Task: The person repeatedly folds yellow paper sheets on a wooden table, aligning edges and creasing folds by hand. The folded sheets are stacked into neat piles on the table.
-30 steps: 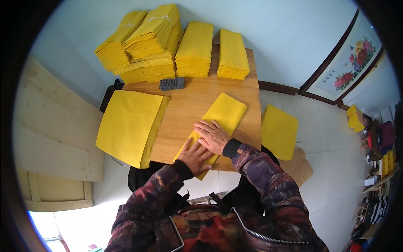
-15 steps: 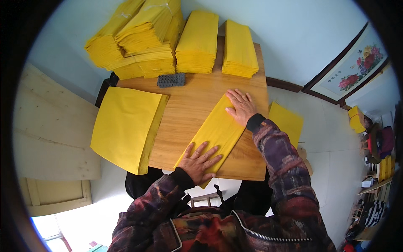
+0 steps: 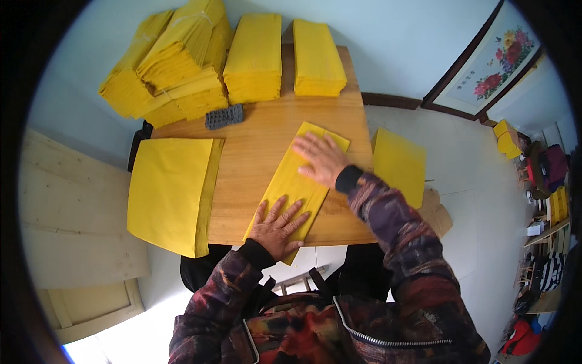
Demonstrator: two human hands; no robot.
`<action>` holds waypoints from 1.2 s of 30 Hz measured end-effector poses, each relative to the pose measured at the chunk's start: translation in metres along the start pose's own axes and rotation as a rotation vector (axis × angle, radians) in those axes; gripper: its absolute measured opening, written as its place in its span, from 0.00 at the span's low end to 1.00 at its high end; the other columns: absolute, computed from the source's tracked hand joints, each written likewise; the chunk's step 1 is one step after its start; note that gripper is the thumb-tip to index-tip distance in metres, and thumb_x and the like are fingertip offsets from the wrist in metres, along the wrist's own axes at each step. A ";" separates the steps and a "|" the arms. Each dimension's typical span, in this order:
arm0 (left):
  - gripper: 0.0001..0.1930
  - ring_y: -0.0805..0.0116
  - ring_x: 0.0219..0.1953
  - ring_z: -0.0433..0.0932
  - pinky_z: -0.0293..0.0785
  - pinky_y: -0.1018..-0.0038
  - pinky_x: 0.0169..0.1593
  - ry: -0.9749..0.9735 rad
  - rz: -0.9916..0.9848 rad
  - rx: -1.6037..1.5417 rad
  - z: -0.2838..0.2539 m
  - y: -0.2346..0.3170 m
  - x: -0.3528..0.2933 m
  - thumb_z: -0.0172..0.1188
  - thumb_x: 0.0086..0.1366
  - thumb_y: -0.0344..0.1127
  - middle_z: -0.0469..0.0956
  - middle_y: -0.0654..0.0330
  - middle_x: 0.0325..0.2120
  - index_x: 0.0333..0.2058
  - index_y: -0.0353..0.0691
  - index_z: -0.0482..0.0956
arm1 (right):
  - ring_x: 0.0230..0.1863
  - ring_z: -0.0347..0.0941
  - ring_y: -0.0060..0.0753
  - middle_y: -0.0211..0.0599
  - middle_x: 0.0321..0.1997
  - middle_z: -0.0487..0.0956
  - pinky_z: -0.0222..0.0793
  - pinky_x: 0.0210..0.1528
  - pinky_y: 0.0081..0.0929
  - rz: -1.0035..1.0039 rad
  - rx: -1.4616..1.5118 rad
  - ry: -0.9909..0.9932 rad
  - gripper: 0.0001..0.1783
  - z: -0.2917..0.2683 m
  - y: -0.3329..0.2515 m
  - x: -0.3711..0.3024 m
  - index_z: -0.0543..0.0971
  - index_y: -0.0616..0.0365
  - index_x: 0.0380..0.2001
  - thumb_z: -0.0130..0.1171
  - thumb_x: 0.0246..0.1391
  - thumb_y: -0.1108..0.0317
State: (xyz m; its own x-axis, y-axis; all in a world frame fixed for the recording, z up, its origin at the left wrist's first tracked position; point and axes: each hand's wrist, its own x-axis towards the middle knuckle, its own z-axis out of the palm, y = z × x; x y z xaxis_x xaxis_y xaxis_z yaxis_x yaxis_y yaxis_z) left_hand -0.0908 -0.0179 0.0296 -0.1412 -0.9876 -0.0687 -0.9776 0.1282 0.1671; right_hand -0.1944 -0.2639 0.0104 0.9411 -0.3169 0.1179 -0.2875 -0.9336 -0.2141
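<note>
A long folded yellow paper (image 3: 295, 185) lies slantwise on the wooden table (image 3: 239, 158), its near end jutting past the front edge. Flat on its lower part rests my left hand (image 3: 277, 229), fingers spread. My right hand (image 3: 323, 159), slightly blurred, lies over the paper nearer its far end with the fingers stretched out. Neither hand grips anything. To the left is a stack of wide yellow sheets (image 3: 170, 194), overhanging the table's front left corner.
Tied yellow bundles (image 3: 179, 51) are heaped at the back left, beside two neat piles of folded yellow paper, one (image 3: 253, 54) and another (image 3: 318, 57). A dark grey bumpy block (image 3: 224, 116) sits before them. More yellow sheets (image 3: 400, 167) are off the table's right edge.
My right hand has slid from the folded paper's far right edge leftward across its surface. My left hand stays spread on the lower part. The whole view has shifted a little.
</note>
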 end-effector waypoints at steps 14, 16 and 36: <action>0.30 0.55 0.69 0.50 0.42 0.44 0.66 -0.167 -0.019 -0.027 -0.028 -0.028 0.031 0.50 0.63 0.56 0.54 0.65 0.67 0.62 0.56 0.61 | 0.74 0.40 0.35 0.25 0.72 0.52 0.34 0.71 0.51 0.376 -0.093 -0.009 0.33 -0.002 -0.005 0.003 0.59 0.44 0.65 0.44 0.60 0.44; 0.32 0.57 0.69 0.50 0.41 0.46 0.67 0.072 -0.163 -0.125 -0.017 -0.003 0.063 0.50 0.63 0.58 0.53 0.63 0.67 0.63 0.52 0.59 | 0.74 0.39 0.35 0.25 0.73 0.52 0.32 0.71 0.50 0.396 -0.125 -0.009 0.33 0.000 -0.008 0.004 0.58 0.42 0.66 0.43 0.60 0.44; 0.43 0.60 0.70 0.46 0.37 0.51 0.69 0.080 -0.659 -0.121 0.000 0.042 -0.083 0.57 0.57 0.61 0.51 0.55 0.67 0.64 0.38 0.57 | 0.74 0.40 0.34 0.22 0.73 0.50 0.34 0.72 0.50 0.427 -0.148 -0.043 0.34 -0.004 -0.010 0.004 0.55 0.41 0.67 0.42 0.61 0.44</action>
State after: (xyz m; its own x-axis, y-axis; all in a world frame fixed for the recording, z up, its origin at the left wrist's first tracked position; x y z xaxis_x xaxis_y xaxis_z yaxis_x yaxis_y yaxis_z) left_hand -0.1203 0.0696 0.0418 0.4953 -0.8601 -0.1220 -0.8305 -0.5100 0.2240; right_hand -0.1884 -0.2570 0.0172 0.7385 -0.6742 0.0079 -0.6708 -0.7358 -0.0934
